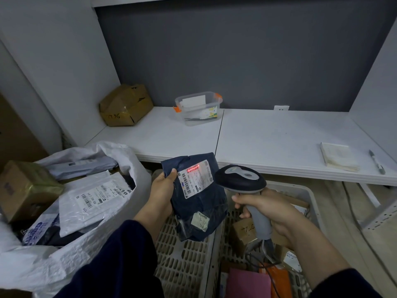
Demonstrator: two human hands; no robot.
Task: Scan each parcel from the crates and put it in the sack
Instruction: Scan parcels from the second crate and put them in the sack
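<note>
dark crinkled plastic parcel [204, 203] pinched in left grip [161, 190]; right grip [270, 209] wraps grey scanner [240, 179].

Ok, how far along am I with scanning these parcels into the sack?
Done: several parcels already lie in the sack, a white parcel on top. In hand: your left hand holds the dark blue parcel while the right hand aims the scanner, red beam on its label. Left: bag this one, then a brown box and pink parcel at least wait in the crate.
</note>
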